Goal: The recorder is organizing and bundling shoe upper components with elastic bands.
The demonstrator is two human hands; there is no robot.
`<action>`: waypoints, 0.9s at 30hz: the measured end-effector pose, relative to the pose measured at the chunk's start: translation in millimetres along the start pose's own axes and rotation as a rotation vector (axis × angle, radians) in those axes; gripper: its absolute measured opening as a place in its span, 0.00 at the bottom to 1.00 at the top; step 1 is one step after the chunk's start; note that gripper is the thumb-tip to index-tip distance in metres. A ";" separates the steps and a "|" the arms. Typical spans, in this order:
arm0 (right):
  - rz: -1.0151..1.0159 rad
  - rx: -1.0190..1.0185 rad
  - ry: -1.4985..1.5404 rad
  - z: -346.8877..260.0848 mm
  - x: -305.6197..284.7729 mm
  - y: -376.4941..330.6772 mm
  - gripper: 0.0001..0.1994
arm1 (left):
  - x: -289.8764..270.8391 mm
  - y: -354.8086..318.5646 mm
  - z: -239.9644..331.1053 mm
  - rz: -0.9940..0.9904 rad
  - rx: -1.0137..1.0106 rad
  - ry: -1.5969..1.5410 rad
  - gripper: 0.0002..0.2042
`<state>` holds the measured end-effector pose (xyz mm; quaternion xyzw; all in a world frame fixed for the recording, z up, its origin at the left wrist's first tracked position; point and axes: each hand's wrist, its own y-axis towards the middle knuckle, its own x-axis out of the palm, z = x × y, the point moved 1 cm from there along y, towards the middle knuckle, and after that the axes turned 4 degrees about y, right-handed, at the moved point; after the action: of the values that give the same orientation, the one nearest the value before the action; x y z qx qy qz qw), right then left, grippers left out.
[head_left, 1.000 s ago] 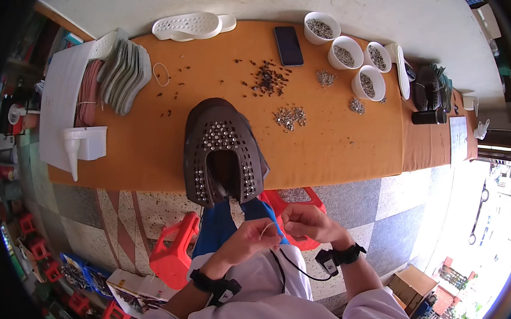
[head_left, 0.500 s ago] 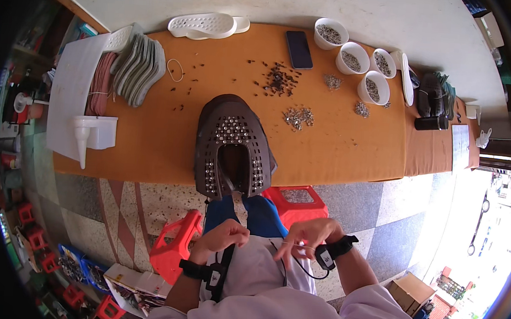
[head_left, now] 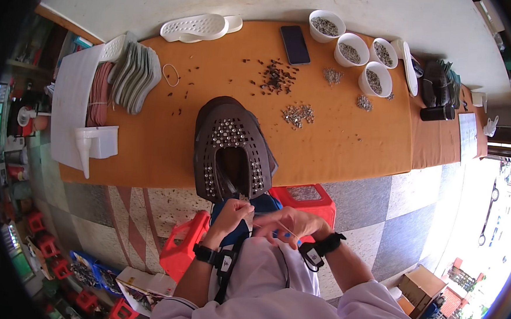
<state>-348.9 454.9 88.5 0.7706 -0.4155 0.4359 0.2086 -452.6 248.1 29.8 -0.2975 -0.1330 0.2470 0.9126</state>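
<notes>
Your left hand has come up from your lap to the heel edge of the brown studded shoe upper. Your right hand dropped a bit lower and now pulls a thin thread out sideways; that blue strip isn't raised between your hands anymore.

Only one feed here: head-worn fisheye, looking steeply down from above my hands onto the orange table edge and tiled floor. Hands close at lower centre; rim bends heavily.
</notes>
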 end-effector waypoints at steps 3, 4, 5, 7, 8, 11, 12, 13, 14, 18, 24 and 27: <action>0.344 -0.309 0.124 9.1 11.4 6.1 0.56 | 31.6 -3.6 13.0 0.037 -0.102 -0.404 0.19; 0.459 -0.356 0.175 21.0 10.8 4.4 0.58 | 42.3 -1.9 12.0 0.047 -0.153 -0.466 0.19; 0.462 -0.364 0.177 34.4 9.1 0.9 0.58 | 50.9 -1.4 9.8 0.060 -0.204 -0.529 0.18; 0.721 -0.475 0.264 59.1 5.4 -7.5 0.55 | 61.3 2.6 7.5 0.121 -0.190 -0.374 0.18; 0.794 -0.482 0.280 66.0 7.2 -10.0 0.54 | 64.1 5.8 7.2 0.154 -0.233 -0.272 0.18; 1.060 -0.604 0.419 74.8 5.1 -15.2 0.53 | 63.8 9.2 6.4 0.126 -0.314 -0.108 0.13; 1.084 -0.649 0.491 76.2 6.6 -19.5 0.55 | 64.6 7.4 5.6 0.100 -0.370 -0.149 0.12; 1.095 -0.663 0.503 75.7 4.9 -21.2 0.55 | 65.1 4.9 7.5 0.071 -0.430 -0.188 0.10; 1.111 -0.558 0.260 74.6 3.0 -23.4 0.57 | 64.6 5.3 4.1 0.058 -0.439 -0.175 0.10; 1.057 -0.228 -0.180 86.0 8.9 -18.3 0.60 | 66.4 4.5 -9.4 0.046 -0.390 -0.343 0.09; 1.119 -0.280 0.138 102.1 0.0 9.2 0.53 | 55.0 4.7 0.6 -0.022 -0.310 -0.142 0.14; 1.171 -0.240 0.407 114.6 -24.6 6.0 0.48 | 41.4 12.2 55.5 0.325 -0.106 0.326 0.22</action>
<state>-303.5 384.4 6.4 0.2881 -0.7664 0.5662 0.0952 -443.8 305.0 70.1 -0.3984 0.0528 0.3320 0.8534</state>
